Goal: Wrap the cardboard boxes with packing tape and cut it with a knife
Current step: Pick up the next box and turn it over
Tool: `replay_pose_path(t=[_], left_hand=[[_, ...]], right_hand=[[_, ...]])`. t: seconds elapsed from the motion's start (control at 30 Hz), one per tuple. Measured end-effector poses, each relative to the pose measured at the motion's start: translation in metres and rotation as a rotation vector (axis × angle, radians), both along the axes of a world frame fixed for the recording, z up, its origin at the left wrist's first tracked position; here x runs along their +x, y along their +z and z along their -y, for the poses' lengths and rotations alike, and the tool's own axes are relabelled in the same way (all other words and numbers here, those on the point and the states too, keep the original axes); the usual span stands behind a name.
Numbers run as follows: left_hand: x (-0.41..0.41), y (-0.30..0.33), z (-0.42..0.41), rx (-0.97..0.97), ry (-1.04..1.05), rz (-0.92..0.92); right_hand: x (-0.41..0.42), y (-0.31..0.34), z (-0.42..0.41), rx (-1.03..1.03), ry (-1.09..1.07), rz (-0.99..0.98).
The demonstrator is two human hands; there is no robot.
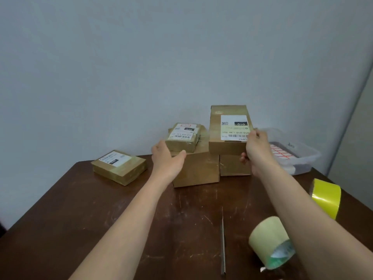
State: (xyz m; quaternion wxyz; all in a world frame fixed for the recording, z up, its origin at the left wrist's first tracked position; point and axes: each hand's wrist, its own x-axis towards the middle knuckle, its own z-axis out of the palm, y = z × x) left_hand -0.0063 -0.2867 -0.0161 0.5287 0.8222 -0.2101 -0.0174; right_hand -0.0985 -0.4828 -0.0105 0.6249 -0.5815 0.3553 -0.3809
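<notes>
A: Right hand [254,147] has the tall labelled box [230,130], fingers curled round its right edge, holding it up just above the plain box [235,165] at the back of the table [80,209].

B: Left hand [168,158] is open, fingers straight, just left of the tall box, near the small taped parcel [183,137] on the big carton [195,170].

A: My call: get that left palm under it and bring it down in front of the carton, flat, seam up, before any taping.

B: Tan tape roll [271,242] and the knife [223,245] lie nearer the camera than the tall box, yellow roll [326,198] off to its right.

A: Readable writing? "010" in a black patch, upside down, and roughly "010-010 130 551". No brand legible.

B: The small parcel shows "010" too. The flat parcel [119,167], well left, is too blurred. Red stickers fill the plastic tub [302,156] to the right.
</notes>
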Motion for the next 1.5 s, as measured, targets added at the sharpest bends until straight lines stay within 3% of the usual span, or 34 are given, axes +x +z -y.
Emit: replay_pose_path(t=[0.1,0.2,0.43,0.67,0.73,0.8,0.9,1.0,1.1,1.2,1.33,1.5], left_hand=[[0.024,-0.002,0.011,-0.009,0.058,-0.034],[0.035,-0.008,0.023,-0.048,-0.012,-0.044],[0.032,-0.029,0.043,0.081,-0.062,0.132],[0.035,-0.034,0.024,0.023,-0.036,0.222],[0.042,-0.037,0.007,0.029,0.032,0.256],[0.054,-0.045,-0.017,0.065,0.126,0.269],[0.073,-0.071,-0.056,0.187,0.282,0.200],[0.078,-0.108,-0.095,0.260,0.340,-0.002],[0.083,-0.132,-0.129,0.307,0.371,-0.030],[0.103,-0.135,-0.148,0.272,0.392,-0.010],[0.141,-0.136,-0.162,0.147,0.399,-0.029],[0.185,-0.141,-0.167,0.047,0.351,-0.002]], right_hand=[[0.016,-0.003,0.022,-0.023,-0.095,-0.072],[0.027,-0.008,0.037,0.051,-0.076,-0.048],[0.046,-0.025,0.052,-0.050,-0.259,-0.070],[0.043,-0.030,0.039,-0.038,-0.264,-0.162],[0.036,-0.021,0.020,-0.162,-0.371,-0.188],[0.031,-0.010,-0.011,-0.358,-0.404,-0.074],[0.037,-0.002,-0.075,-0.490,-0.210,0.122],[0.054,-0.022,-0.132,-0.381,0.046,0.197],[0.082,-0.069,-0.170,-0.236,0.361,0.004],[0.108,-0.116,-0.194,-0.249,0.568,-0.221],[0.149,-0.140,-0.208,-0.426,0.578,-0.240],[0.207,-0.142,-0.204,-0.398,0.519,-0.179]])
